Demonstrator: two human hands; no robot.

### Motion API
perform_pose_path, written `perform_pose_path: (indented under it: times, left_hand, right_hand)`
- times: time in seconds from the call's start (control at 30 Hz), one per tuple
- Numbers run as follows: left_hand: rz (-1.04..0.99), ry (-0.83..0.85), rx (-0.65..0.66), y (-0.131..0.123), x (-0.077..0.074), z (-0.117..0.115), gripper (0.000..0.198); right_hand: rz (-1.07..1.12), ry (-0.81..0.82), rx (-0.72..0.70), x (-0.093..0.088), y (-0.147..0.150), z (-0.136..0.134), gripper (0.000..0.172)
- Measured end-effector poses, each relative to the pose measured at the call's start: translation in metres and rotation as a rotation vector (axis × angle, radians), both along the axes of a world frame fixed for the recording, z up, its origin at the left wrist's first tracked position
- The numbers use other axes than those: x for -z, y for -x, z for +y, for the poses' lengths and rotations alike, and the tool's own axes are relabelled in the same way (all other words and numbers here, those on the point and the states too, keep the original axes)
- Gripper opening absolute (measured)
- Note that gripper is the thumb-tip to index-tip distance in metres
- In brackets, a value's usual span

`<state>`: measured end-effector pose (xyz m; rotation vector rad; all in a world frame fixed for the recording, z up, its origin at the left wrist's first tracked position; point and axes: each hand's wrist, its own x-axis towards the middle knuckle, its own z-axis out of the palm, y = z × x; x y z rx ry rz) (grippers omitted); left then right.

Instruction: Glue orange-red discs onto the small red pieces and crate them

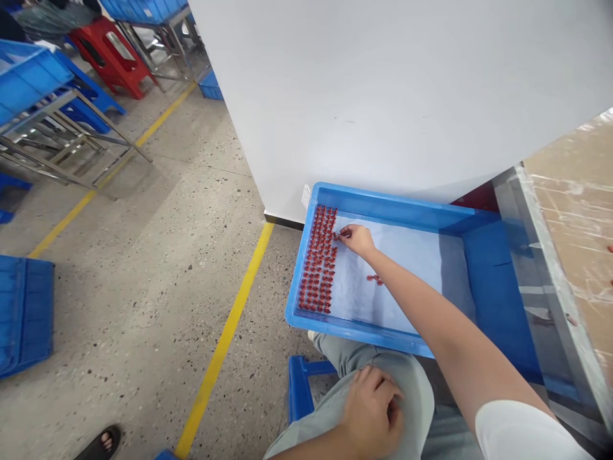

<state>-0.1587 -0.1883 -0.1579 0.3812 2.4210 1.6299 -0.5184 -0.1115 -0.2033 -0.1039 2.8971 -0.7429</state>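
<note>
Now, your right hand (pixel 355 239) curls at the edge of the red parts (pixel 318 259) ranked along the blue tray's (pixel 383 204) short end, grip unclear; open liner (pixel 407 268) lies beside it. Your left hand (pixel 371 412) rests loosely on your thigh (pixel 412 396), holding nothing.

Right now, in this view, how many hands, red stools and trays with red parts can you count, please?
Hands: 2 (right hand, left hand)
Red plastic stool: 1
Blue tray with red parts: 1
Total: 4

Blue crates (pixel 29 80) on steel racks (pixel 71 137), a red stool (pixel 112 57), yellow lines (pixel 223 338) across the speckled concrete floor (pixel 143 306).
</note>
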Motion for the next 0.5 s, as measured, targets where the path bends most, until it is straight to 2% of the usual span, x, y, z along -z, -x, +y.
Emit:
perform_pose_path:
  times: [0.2,0.5]
  left_hand:
    - [0.016,0.004,-0.021,0.0,-0.001,0.0,0.038]
    - [0.009,0.007,0.001,0.0,-0.004,-0.003,0.039]
  right_hand:
    - [-0.069,0.018,0.025,0.004,0.01,-0.014,0.016]
    - [-0.105,0.031,0.017,-0.004,-0.003,-0.011,0.014]
